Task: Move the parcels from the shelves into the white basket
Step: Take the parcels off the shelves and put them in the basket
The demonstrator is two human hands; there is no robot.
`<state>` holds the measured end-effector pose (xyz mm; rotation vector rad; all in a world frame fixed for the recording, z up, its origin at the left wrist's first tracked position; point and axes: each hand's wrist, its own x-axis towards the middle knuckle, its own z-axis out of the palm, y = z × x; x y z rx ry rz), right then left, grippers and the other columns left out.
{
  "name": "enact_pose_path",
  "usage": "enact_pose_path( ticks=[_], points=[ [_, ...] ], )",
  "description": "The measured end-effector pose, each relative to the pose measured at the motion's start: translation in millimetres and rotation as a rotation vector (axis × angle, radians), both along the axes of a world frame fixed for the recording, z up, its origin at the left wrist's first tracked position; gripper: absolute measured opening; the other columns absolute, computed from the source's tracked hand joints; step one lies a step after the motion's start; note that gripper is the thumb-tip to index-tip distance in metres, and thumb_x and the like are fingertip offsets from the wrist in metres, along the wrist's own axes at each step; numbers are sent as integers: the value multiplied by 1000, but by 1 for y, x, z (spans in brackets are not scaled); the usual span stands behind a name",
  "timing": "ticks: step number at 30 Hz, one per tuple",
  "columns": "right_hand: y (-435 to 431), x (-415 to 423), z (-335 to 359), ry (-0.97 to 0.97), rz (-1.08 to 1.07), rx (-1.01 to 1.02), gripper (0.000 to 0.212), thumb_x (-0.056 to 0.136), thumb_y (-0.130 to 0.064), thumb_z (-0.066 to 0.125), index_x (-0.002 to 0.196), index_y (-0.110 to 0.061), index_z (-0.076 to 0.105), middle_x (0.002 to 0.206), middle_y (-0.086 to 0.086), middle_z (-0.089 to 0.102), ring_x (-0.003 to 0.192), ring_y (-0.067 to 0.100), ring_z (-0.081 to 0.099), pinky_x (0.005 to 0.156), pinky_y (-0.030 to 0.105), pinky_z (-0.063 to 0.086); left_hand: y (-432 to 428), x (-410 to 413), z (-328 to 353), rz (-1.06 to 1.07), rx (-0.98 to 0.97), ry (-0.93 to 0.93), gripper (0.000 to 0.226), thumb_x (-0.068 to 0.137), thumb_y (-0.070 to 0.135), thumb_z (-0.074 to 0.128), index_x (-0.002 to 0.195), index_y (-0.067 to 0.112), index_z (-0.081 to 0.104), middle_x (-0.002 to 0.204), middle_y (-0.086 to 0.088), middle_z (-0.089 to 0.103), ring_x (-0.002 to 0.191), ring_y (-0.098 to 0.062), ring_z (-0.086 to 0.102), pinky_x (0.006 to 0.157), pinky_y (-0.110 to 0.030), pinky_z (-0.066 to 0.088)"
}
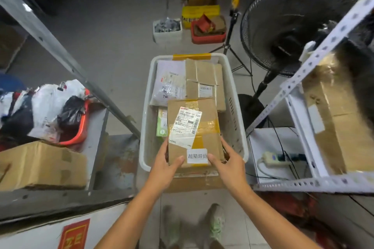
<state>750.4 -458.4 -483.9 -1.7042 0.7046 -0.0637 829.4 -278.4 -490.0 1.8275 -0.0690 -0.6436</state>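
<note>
Grey storeroom floor between shelves: left hand [164, 162] and right hand [226, 160] each clamp a grip on a stiff, taped cardboard parcel's [193, 129] near corners, over the white basket [235, 119]; probably light.

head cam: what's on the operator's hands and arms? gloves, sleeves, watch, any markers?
Nothing worn that shows. The left hand and right hand are bare: no gloves, rings or tape. Neither wrist carries a watch, band or marker. The left forearm and right forearm are bare down to the bottom frame edge, with no sleeve or cuff in view. No cables or straps on either arm.
</note>
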Motion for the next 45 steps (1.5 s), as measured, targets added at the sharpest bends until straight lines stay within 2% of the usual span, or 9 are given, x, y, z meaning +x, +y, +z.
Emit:
enact_pose_path(
  ticks=[10, 16, 21, 26, 28, 31, 36, 41, 45],
  points=[
    [-48, 38, -49, 96, -68, -37, 65, 85, -19, 74, 143, -28, 45, 131, -8, 61, 121, 9, 57, 102, 41, 49, -50, 60, -75, -128, -26, 95, 76, 86, 33, 69, 146, 40, 24, 131, 33, 44, 117, 22, 42, 81, 3, 38],
    [-59, 40, -77, 182, -111, -29, 66, 85, -12, 73, 138, -37, 42, 121, -12, 65, 106, -5, 62, 90, 20, 53, -66, 66, -110, -166, -36, 185, 74, 85, 27, 71, 142, 41, 27, 124, 36, 45, 113, 19, 47, 79, 2, 39],
    [-63, 53, -101, 250, -104, -34, 63, 84, -11, 72, 136, -36, 47, 113, -17, 66, 102, -5, 62, 90, 19, 51, -69, 74, -139, -174, -19, 216, 77, 84, 34, 70, 146, 39, 24, 128, 29, 47, 110, 23, 45, 80, 2, 40],
    [-69, 64, -124, 311, -92, 2, 64, 84, -5, 71, 139, -28, 48, 112, -22, 63, 103, -14, 58, 83, 5, 47, -73, 77, -167, -166, -18, 294, 80, 85, 31, 70, 148, 39, 21, 139, 20, 44, 120, 6, 48, 102, -24, 43],
    [-73, 69, -133, 349, -86, -20, 64, 83, -8, 72, 140, -28, 48, 115, -18, 64, 110, -2, 59, 91, 16, 50, -76, 79, -177, -165, -20, 313, 80, 85, 31, 70, 147, 41, 21, 138, 20, 44, 116, 10, 48, 98, -19, 44],
    [-80, 80, -149, 443, -43, -118, 68, 82, -21, 74, 142, -32, 44, 125, -11, 63, 116, 11, 57, 97, 36, 49, -81, 87, -192, -158, -16, 329, 82, 85, 29, 70, 149, 35, 19, 137, 18, 43, 125, -4, 48, 106, -35, 43],
    [-88, 95, -175, 492, 10, -122, 68, 83, -16, 74, 142, -30, 43, 120, -11, 63, 101, 5, 55, 91, 29, 49, -89, 95, -216, -137, 17, 367, 82, 87, 23, 69, 149, 34, 17, 132, 19, 46, 119, -3, 50, 106, -36, 42],
    [-98, 106, -198, 504, 17, -55, 64, 85, -8, 70, 142, -20, 43, 123, -1, 63, 108, 13, 58, 94, 29, 49, -103, 106, -236, -147, 60, 386, 81, 87, 18, 68, 149, 36, 18, 133, 16, 49, 105, 10, 54, 94, -22, 47],
    [-102, 112, -214, 512, 2, -9, 64, 85, -4, 70, 141, -20, 43, 118, -4, 61, 109, 16, 58, 94, 34, 50, -110, 116, -246, -174, 92, 351, 82, 87, 15, 68, 149, 35, 17, 141, 9, 46, 124, -9, 48, 105, -33, 40]
  ],
)
